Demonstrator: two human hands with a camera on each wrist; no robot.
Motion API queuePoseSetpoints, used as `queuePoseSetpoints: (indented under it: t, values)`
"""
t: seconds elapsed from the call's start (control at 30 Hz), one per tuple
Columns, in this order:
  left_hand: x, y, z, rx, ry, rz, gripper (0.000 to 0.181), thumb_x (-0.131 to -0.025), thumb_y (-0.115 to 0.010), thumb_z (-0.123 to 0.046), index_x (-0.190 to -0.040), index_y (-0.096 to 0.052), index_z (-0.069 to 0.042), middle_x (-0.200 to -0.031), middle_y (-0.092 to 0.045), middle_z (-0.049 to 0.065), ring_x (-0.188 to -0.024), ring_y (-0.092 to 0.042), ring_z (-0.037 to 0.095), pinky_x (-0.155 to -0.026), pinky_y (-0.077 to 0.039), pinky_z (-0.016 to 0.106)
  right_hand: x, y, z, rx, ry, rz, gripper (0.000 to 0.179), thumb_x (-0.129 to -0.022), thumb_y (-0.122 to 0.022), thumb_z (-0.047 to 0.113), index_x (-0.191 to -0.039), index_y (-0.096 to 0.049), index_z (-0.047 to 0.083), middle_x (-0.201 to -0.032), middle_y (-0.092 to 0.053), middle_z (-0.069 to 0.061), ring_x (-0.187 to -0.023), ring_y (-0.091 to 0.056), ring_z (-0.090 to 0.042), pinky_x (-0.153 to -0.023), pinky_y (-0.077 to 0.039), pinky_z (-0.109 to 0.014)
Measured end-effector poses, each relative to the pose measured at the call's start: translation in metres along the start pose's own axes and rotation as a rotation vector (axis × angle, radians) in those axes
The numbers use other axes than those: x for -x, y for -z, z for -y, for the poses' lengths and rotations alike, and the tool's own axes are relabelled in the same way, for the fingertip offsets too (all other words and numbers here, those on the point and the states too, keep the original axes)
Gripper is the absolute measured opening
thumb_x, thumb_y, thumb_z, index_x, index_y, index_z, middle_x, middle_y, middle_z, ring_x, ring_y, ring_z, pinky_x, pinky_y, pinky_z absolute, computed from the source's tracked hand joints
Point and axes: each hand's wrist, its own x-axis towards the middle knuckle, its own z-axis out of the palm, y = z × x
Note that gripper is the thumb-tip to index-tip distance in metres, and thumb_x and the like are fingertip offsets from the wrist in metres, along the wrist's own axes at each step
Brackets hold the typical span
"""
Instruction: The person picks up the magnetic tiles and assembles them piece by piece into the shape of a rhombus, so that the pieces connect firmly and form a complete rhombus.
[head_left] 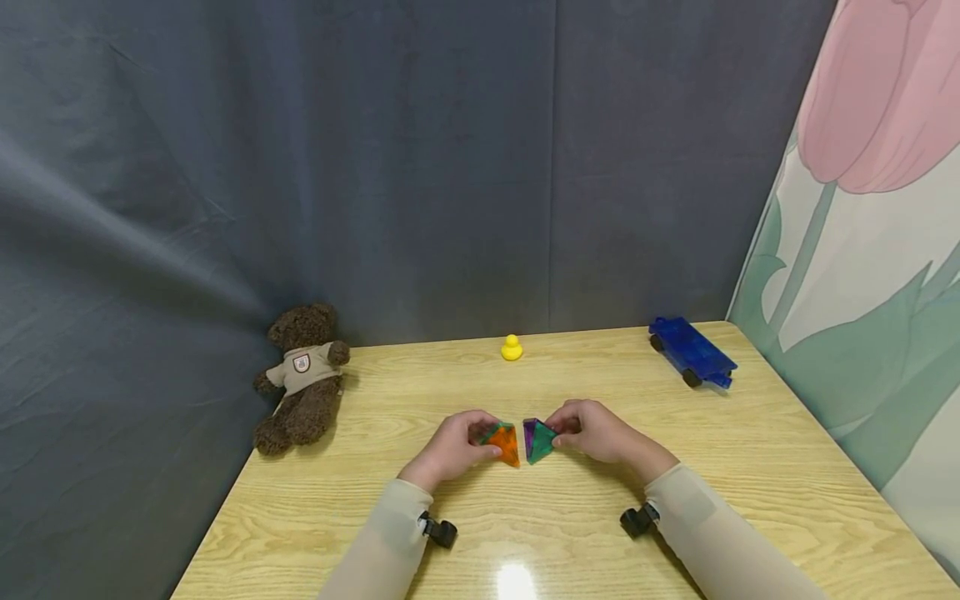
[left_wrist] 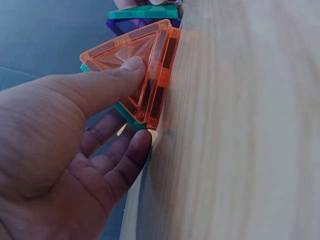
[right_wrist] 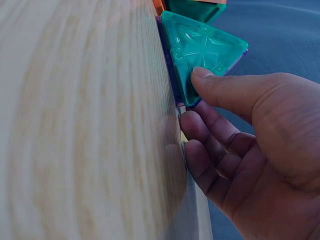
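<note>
Between thumb and fingers, my left hand (head_left: 454,448) pinches a small tilted piece of translucent magnetic tiles. Its triangular orange tile (head_left: 506,445) faces me, and the edge of a green tile (left_wrist: 129,118) shows behind. Across a narrow gap, my right hand (head_left: 597,432) pinches a similar piece. This one has a green triangular tile (right_wrist: 200,47) in front, with a purple tile (head_left: 528,432) beside and behind it. Both pieces stand low over the wooden tabletop, their lower edges right at its surface in the wrist views. The fingers partly hide the back tiles.
A yellow rubber duck (head_left: 512,348) stands near the table's back edge. At the back right is a blue toy wagon (head_left: 692,350) with black wheels. A brown teddy bear (head_left: 303,379) leans at the left edge by the dark curtain (head_left: 420,167). The wooden table (head_left: 360,500) extends around both hands.
</note>
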Motion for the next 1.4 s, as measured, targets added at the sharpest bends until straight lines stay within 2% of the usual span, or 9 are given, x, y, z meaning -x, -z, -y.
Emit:
queuePoseSetpoints:
  t: [0.27, 0.47, 0.67, 0.8, 1.13, 1.4]
  values:
    - [-0.0005, -0.0056, -0.0043, -0.012, -0.014, -0.007, 0.032, -0.093, -0.083, -0.019, -0.123, -0.073, -0.021, -0.11, -0.07, -0.009, -0.094, -0.064, 0.01, -0.082, -0.055, 0.029, -0.0003, -0.0008, 0.0011, 0.007, 0.006, 0.004, 0.021, -0.093, -0.08, 0.007, -0.113, -0.08, 0.015, -0.099, -0.068, 0.004, -0.09, -0.064, -0.015, -0.079, -0.055, -0.027]
    - [0.0003, -0.0077, -0.0079, -0.027, 0.01, -0.007, 0.033, -0.094, -0.081, -0.018, -0.126, -0.072, -0.02, -0.112, -0.07, -0.01, -0.096, -0.064, 0.01, -0.084, -0.055, 0.029, 0.0001, -0.0009, 0.0004, 0.012, 0.006, 0.019, 0.023, -0.092, -0.081, 0.006, -0.113, -0.079, 0.014, -0.1, -0.067, 0.004, -0.089, -0.064, -0.015, -0.079, -0.056, -0.028]
    - [0.0003, -0.0088, -0.0064, -0.023, 0.014, -0.006, 0.034, -0.095, -0.081, -0.017, -0.127, -0.071, -0.02, -0.113, -0.069, -0.008, -0.097, -0.064, 0.011, -0.083, -0.055, 0.029, 0.0017, -0.0003, -0.0011, 0.081, 0.007, 0.009, 0.019, -0.088, -0.084, 0.007, -0.106, -0.08, 0.012, -0.092, -0.063, 0.002, -0.081, -0.055, -0.015, -0.072, -0.049, -0.028]
    - [0.0, -0.0094, -0.0052, -0.02, 0.011, -0.008, 0.033, -0.095, -0.081, -0.016, -0.126, -0.071, -0.02, -0.112, -0.069, -0.007, -0.096, -0.064, 0.012, -0.082, -0.055, 0.028, 0.0016, -0.0008, -0.0029, 0.087, 0.032, 0.002, 0.015, -0.089, -0.083, 0.007, -0.103, -0.08, 0.011, -0.091, -0.063, 0.001, -0.081, -0.056, -0.015, -0.072, -0.049, -0.028]
    - [-0.0001, -0.0103, -0.0042, 0.003, 0.017, -0.009, 0.032, -0.094, -0.081, -0.016, -0.125, -0.072, -0.02, -0.111, -0.069, -0.008, -0.097, -0.064, 0.012, -0.083, -0.055, 0.029, -0.0009, 0.002, 0.0003, -0.017, -0.034, 0.044, 0.014, -0.094, -0.08, 0.011, -0.107, -0.075, 0.015, -0.095, -0.071, 0.003, -0.086, -0.064, -0.018, -0.077, -0.055, -0.032]
    - [-0.0005, -0.0107, -0.0035, 0.008, 0.026, -0.008, 0.031, -0.095, -0.081, -0.017, -0.125, -0.072, -0.02, -0.111, -0.069, -0.008, -0.098, -0.064, 0.012, -0.084, -0.055, 0.03, -0.001, 0.002, 0.0008, -0.038, -0.016, 0.045, 0.019, -0.096, -0.078, 0.01, -0.114, -0.075, 0.015, -0.096, -0.07, 0.002, -0.09, -0.065, -0.019, -0.078, -0.057, -0.031]
